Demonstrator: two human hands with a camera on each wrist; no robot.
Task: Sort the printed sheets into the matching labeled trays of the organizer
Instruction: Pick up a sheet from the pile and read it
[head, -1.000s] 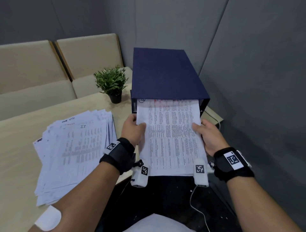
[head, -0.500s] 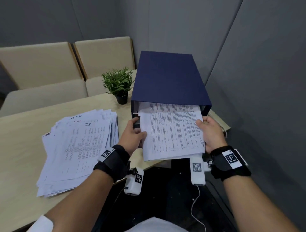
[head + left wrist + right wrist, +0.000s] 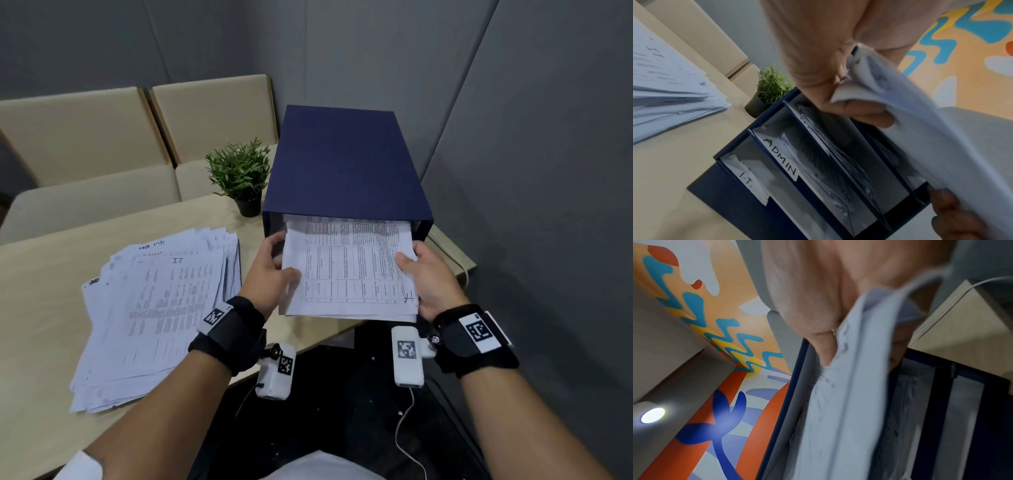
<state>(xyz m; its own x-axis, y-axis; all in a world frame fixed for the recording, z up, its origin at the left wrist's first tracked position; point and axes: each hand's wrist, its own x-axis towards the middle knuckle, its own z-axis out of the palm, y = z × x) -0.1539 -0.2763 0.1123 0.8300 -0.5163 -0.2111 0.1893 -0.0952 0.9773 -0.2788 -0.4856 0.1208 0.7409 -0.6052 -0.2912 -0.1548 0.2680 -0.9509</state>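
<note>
Head view: printed sheets [image 3: 349, 267], a thin sheaf, far edge inside the top opening of the navy organizer [image 3: 342, 164], near part projecting over the table [image 3: 41, 308] edge. Left hand [image 3: 270, 274] pinched the sheaf's left edge, thumb on top; right hand [image 3: 428, 277] pinched the right edge likewise. Loose paper pile [image 3: 154, 308] lay left of the organizer; potted plant [image 3: 241, 174] just beside the organizer's left wall.

Left wrist view: left hand's fingers [image 3: 869, 115] curled under the sheaf corner, thumb above. Trays marked "ADMIN" [image 3: 781, 157] and "I.T." [image 3: 746, 180] sat below the held sheaf.

Right wrist view: blurred; right hand's thumb [image 3: 824, 350] pressed on the sheaf's edge, which entered the uppermost slot.
</note>
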